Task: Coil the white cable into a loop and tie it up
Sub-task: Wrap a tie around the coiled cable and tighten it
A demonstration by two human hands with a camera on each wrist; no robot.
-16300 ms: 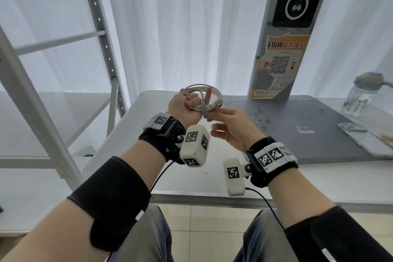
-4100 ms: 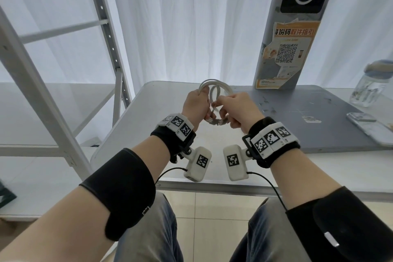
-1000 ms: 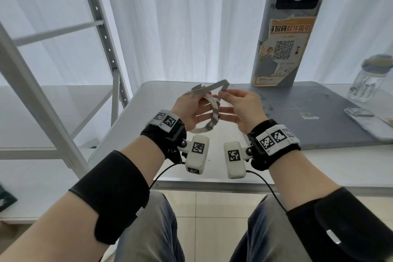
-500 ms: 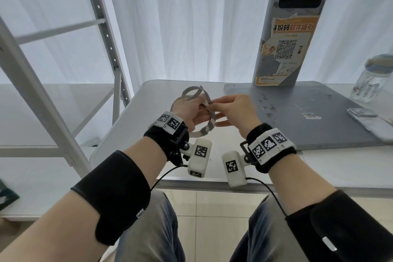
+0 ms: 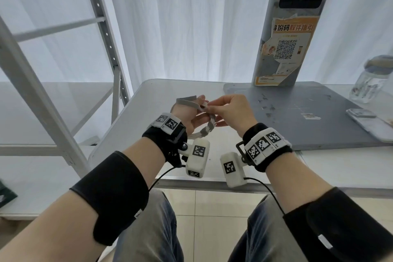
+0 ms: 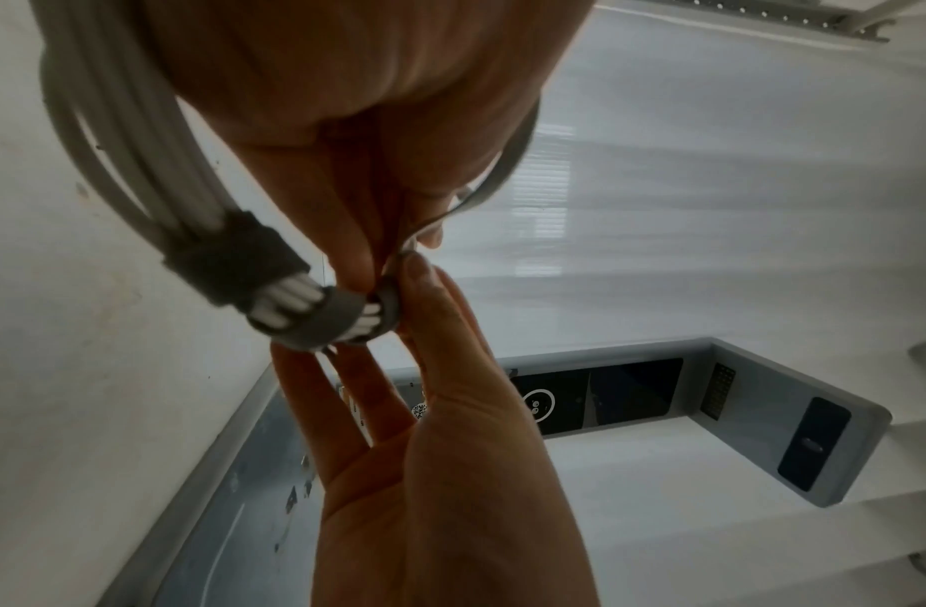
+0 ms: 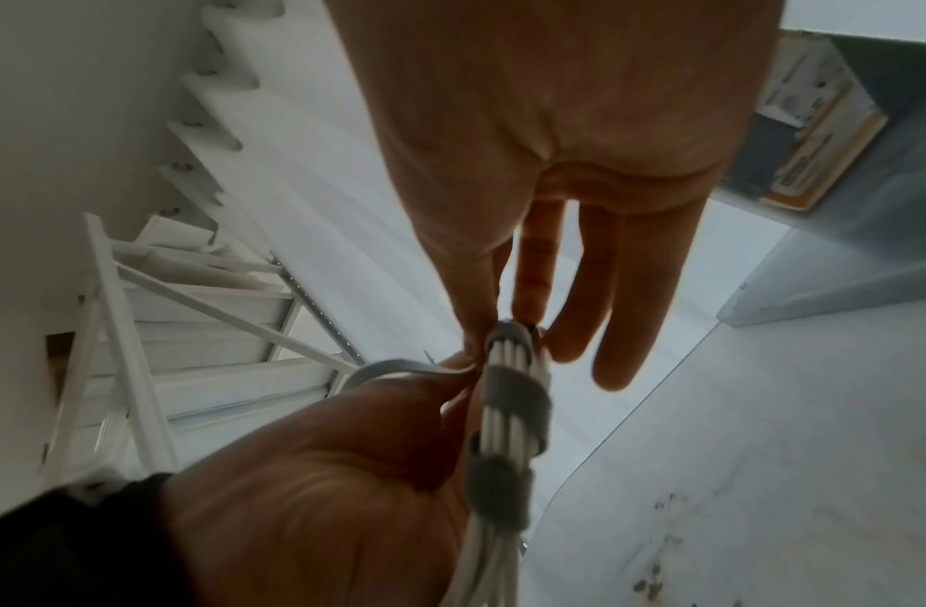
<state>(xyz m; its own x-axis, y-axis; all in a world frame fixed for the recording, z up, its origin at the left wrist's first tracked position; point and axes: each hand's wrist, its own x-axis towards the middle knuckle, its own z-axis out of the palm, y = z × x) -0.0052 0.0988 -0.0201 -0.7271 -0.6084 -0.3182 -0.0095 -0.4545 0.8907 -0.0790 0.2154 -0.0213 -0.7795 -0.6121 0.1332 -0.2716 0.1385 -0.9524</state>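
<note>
The white cable (image 6: 123,164), coiled into a loop of several round strands, is held in the air above the near-left part of the pale grey table (image 5: 136,117), between the two hands. A grey fabric strap (image 7: 513,404) is wound round the bundled strands in three turns side by side, and its loose tail (image 5: 187,101) arches up and back over the left hand.

The left hand (image 5: 187,117) has the coil hanging round it, with its fingers curled in against the strapped section; its fingertips (image 6: 357,254) meet the strap where the tail leaves the bundle. The right hand (image 5: 231,110) pinches the strap's uppermost turn between thumb (image 6: 425,287) and forefinger, while its other three fingers (image 7: 627,295) lie nearly straight and spread, touching nothing.

Beyond the hands, on the far right part of the table, lies a darker grey flat mat (image 5: 308,112), and from its far edge rises a grey upright post with an orange QR-code poster (image 5: 287,49). Right of the mat stand a clear plastic bottle (image 5: 370,83) and a flat phone (image 5: 370,121). Left of the table is a white metal shelf frame (image 5: 110,49), with white curtains (image 5: 191,21) behind.
</note>
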